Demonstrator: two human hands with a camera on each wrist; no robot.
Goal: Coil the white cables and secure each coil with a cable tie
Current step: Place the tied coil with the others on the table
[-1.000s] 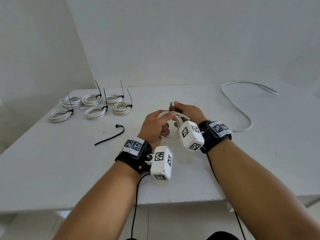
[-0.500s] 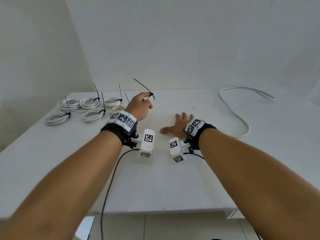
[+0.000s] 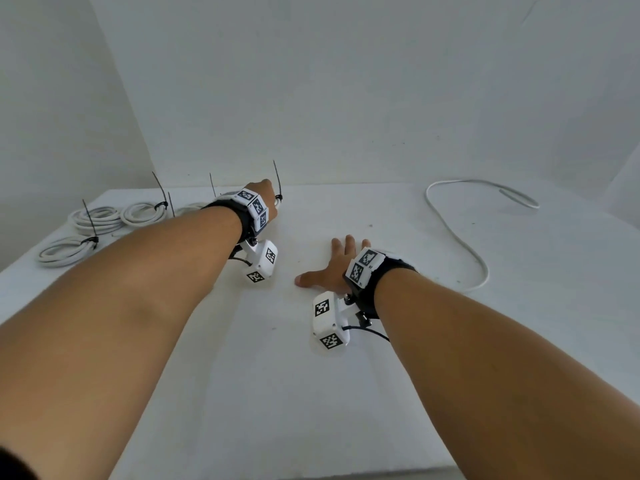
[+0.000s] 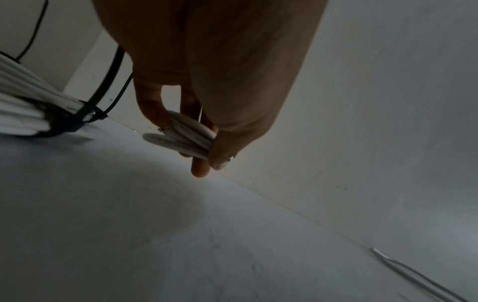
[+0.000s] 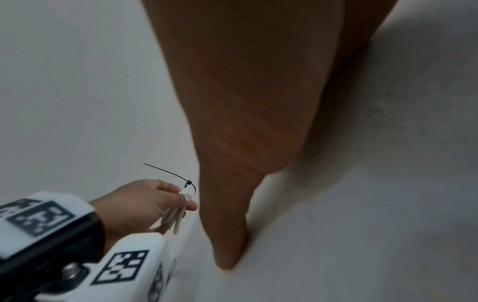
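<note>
My left hand (image 3: pixel 268 202) is stretched to the far left of the white table (image 3: pixel 277 375), beside the tied coils. Its thumb and fingers pinch a small white cable coil (image 4: pixel 186 134), bound by a black cable tie (image 3: pixel 277 181) whose tail sticks up. The right wrist view also shows this coil (image 5: pixel 178 210) and its tie (image 5: pixel 187 182). My right hand (image 3: pixel 332 265) lies flat on the table, fingers spread, holding nothing. A loose white cable (image 3: pixel 460 237) snakes across the table's far right.
Several tied white coils (image 3: pixel 93 220) with upright black tie tails lie at the far left of the table; the nearest tied coil (image 4: pixel 23 114) lies just left of my left hand. Walls close off the back and left. The table's front edge runs under my forearms.
A second ago both hands held the coil at the table's centre. The left hand has since carried it back-left towards the tied coils, and the right hand let go and lies flat.
</note>
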